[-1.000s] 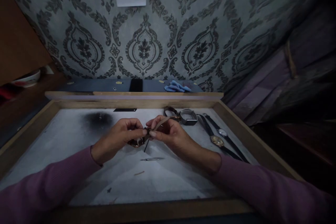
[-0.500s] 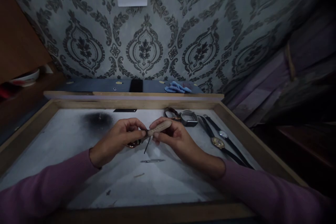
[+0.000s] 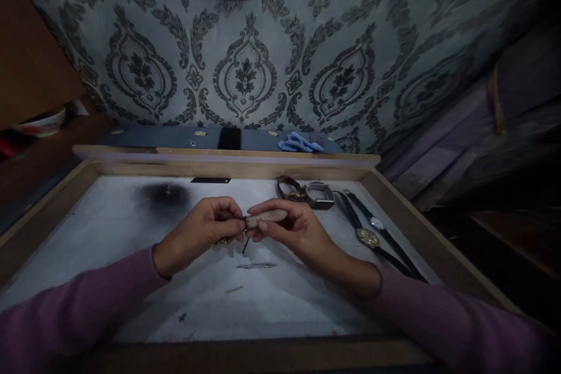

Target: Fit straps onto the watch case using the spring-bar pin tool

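Note:
Both hands meet over the middle of the white tray. My left hand (image 3: 213, 225) is closed on a wristwatch (image 3: 225, 240), whose case shows only in part below the fingers. Between thumb and fingers, my right hand (image 3: 291, 227) pinches the watch's strap (image 3: 267, 218), its pale, holed underside facing me. A thin dark strip (image 3: 245, 245) hangs down between the hands; what it belongs to I cannot tell. Just below them a slim metal tool (image 3: 256, 266) lies on the tray surface.
The tray (image 3: 263, 170) has raised wooden sides. At its right lie a brown-strapped watch (image 3: 289, 188), a grey-banded watch (image 3: 319, 195) and two dark-strapped watches (image 3: 367, 238). A black flat piece (image 3: 211, 180) rests at the back; a blue cloth (image 3: 300, 142) lies beyond the rim.
The strap end in my right hand has tipped down to lie nearly level, and less of the watch case shows under my left hand. The camera view has shifted slightly.

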Demonstrator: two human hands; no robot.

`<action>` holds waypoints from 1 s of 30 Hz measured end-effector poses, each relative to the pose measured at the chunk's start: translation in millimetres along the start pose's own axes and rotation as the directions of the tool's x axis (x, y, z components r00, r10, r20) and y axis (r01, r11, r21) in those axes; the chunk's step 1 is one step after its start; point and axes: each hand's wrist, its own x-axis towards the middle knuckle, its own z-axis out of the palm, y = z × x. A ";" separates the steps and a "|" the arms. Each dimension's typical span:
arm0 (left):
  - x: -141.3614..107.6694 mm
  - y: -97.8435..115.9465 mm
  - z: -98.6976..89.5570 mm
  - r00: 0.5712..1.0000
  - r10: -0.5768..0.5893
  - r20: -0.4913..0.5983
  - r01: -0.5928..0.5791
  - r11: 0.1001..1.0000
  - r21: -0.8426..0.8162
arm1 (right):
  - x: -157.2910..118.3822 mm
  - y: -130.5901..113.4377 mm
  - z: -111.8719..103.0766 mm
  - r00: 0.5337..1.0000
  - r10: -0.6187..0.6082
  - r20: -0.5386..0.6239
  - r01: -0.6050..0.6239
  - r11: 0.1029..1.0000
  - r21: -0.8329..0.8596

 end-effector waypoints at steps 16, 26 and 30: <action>0.8 -1.1 -0.5 1.000 0.012 0.001 -0.012 0.999 0.050 | -2.7 -1.9 2.5 0.998 -0.061 0.005 0.061 0.991 -0.118; 0.9 -6.4 -3.1 1.000 0.028 0.008 -0.029 0.998 0.050 | -3.5 -2.2 3.2 0.993 -0.115 0.012 0.115 0.970 -0.213; -0.9 -5.6 -3.3 0.999 0.043 0.012 -0.043 0.998 0.041 | -3.8 -3.3 3.7 0.994 -0.109 0.005 0.108 0.971 -0.215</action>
